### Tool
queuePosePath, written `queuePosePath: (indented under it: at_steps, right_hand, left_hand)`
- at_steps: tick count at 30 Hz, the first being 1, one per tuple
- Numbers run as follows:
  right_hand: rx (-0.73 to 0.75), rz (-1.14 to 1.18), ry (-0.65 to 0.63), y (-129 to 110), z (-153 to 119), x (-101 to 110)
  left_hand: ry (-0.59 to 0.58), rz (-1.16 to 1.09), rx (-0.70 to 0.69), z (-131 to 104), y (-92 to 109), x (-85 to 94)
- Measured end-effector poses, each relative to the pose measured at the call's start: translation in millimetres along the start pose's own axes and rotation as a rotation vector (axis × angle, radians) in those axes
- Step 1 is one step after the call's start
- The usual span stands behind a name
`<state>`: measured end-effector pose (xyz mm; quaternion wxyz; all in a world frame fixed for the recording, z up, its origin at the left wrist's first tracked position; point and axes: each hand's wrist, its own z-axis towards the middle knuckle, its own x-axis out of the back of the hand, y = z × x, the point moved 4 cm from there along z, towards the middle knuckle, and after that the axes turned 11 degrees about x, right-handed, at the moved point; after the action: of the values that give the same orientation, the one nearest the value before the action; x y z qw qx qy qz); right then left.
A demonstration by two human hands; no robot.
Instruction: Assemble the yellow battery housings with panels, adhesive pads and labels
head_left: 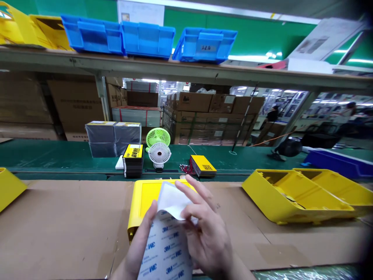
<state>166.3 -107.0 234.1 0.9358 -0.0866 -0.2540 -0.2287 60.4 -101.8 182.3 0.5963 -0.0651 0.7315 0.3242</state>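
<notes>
My left hand (139,243) grips an adhesive sheet (166,249) along its left side, the thumb on the edge and the other fingers hidden behind it. Blue "3M" lettering covers its backing. At the top, a white flap (174,198) is folded over. My right hand (208,229) is closed in a pinch at the flap's right edge, with the index and another finger raised. Just beyond the sheet, a yellow plastic housing (145,198) rests on the cardboard, partly covered by the sheet and hands.
Open yellow housings (271,198) lie at right, and another yellow part (10,188) at left. Behind are a stack of yellow-topped cards (134,161), a white fan (159,153), a yellow booklet stack (204,165) and grey wrapped boxes (113,138). Blue bins (205,44) line the shelf above.
</notes>
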Motion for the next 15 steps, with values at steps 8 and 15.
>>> queuePosePath:
  at_steps: [8,15]
  right_hand:
    - [0.170,-0.052,0.039,-10.8,-4.9,-10.6]
    - [-0.092,0.348,0.153,-6.7,-21.8,23.8]
  left_hand:
    - [-0.075,-0.012,-0.014,1.4,-1.3,-19.5]
    - [-0.107,-0.012,-0.218,-2.6,34.2,-5.5]
